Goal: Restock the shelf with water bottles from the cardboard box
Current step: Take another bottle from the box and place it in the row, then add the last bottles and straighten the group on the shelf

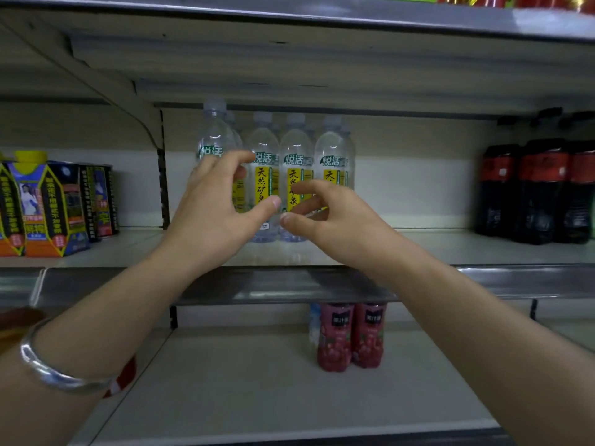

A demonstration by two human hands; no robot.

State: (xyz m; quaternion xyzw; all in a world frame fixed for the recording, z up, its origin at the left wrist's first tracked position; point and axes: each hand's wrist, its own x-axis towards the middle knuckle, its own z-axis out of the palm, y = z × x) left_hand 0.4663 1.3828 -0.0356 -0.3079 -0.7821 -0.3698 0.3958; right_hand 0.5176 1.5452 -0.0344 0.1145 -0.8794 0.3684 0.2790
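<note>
Four water bottles [296, 175] stand upright in a row on the middle shelf [418, 249], with more behind them. The left hand [215, 207] reaches in front of the leftmost bottle [214, 136], fingers [238, 157] loosely curved and released, holding nothing. The right hand [331, 217] hovers just beside it before the bottles, fingers spread and relaxed too. A silver bracelet [54, 371] circles the left wrist. Cartons [45, 207] stand at left, dark bottles [541, 191] at right, red juice bottles [351, 336] on the shelf below.

Water bottles [277, 175] stand mid-shelf [418, 249], cartons [48, 207] to their left, dark bottles [541, 191] right, juice bottles [351, 336] on the shelf below.
</note>
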